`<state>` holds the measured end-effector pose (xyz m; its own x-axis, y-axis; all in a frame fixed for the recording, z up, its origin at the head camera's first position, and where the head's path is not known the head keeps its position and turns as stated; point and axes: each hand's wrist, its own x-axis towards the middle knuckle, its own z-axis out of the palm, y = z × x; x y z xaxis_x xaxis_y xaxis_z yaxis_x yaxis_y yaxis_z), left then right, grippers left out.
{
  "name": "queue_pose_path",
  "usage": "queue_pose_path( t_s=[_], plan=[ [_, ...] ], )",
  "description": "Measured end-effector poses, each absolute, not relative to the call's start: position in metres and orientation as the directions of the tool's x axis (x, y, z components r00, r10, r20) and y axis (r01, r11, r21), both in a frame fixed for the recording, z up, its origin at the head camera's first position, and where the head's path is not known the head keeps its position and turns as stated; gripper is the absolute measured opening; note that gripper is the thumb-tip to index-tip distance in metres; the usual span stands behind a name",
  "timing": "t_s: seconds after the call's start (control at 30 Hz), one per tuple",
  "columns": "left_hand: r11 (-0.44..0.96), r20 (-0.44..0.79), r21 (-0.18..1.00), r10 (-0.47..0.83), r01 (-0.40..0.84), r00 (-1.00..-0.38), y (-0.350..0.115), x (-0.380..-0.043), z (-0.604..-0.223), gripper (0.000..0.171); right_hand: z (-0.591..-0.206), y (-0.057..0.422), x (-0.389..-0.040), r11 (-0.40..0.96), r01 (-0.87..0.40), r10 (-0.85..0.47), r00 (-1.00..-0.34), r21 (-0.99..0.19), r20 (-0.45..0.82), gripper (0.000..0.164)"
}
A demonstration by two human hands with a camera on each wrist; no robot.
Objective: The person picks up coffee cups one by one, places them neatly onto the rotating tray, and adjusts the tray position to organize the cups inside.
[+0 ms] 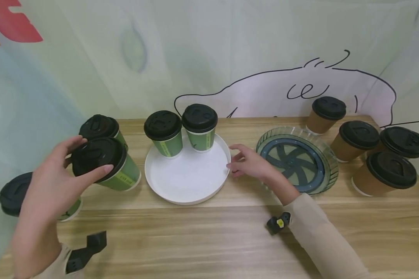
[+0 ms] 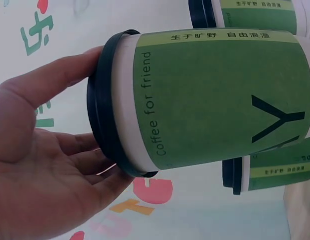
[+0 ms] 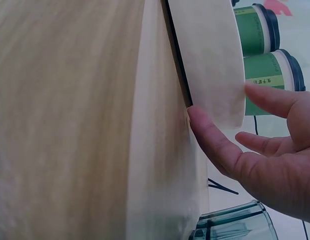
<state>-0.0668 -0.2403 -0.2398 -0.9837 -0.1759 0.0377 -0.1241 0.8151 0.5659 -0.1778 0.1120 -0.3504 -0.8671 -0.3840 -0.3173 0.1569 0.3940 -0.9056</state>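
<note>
My left hand [image 1: 56, 184] grips a green paper coffee cup [image 1: 123, 176] by its black lid, thumb on one side and fingers on the other. In the left wrist view the cup [image 2: 210, 100] shows its printed sleeve. Another green cup [image 1: 120, 137] stands just behind it, and one more [image 1: 15, 193] is partly hidden by the hand. At the right rim of a white round tray [image 1: 185, 182], my right hand [image 1: 248, 162] pinches the edge; the right wrist view shows fingertips at the tray's [image 3: 210, 60] top and bottom edges. Two lidded green cups [image 1: 172, 145] stand on the tray's back part.
Right of the tray lies a clear ribbed round dish [image 1: 331, 170] with a blue swirl pattern. Several brown lidded cups [image 1: 356, 178] stand at the right end of the wooden table [image 1: 195, 240]. A printed cloth backdrop [image 1: 202, 50] rises behind the table's far edge.
</note>
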Motion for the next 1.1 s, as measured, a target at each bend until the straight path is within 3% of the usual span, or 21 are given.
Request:
queue_pose_path(
  t_s=[0.1,0.33,0.67,1.1],
  plan=[
    [0.812,0.065,0.578,-0.146,-0.082,-0.987,-0.237,-0.070,-0.238,0.088,-0.350,0.112,-0.178,0.407,0.149,-0.376,-0.872,-0.901,-0.314,0.068],
    [0.809,0.090,0.587,-0.098,-0.027,-0.991,-0.224,-0.076,-0.233,0.087,-0.351,0.113,-0.178,0.410,0.150,-0.377,-0.870,-0.900,-0.317,0.056],
    [0.806,0.118,0.590,-0.028,0.047,-0.993,-0.208,-0.085,-0.230,0.085,-0.349,0.114,-0.180,0.435,0.163,-0.374,-0.862,-0.885,-0.343,0.073],
    [0.808,0.094,0.584,0.024,0.074,-0.995,-0.188,-0.100,-0.234,0.083,-0.352,0.115,-0.179,0.376,0.162,-0.399,-0.860,-0.912,-0.317,0.049]
  ],
)
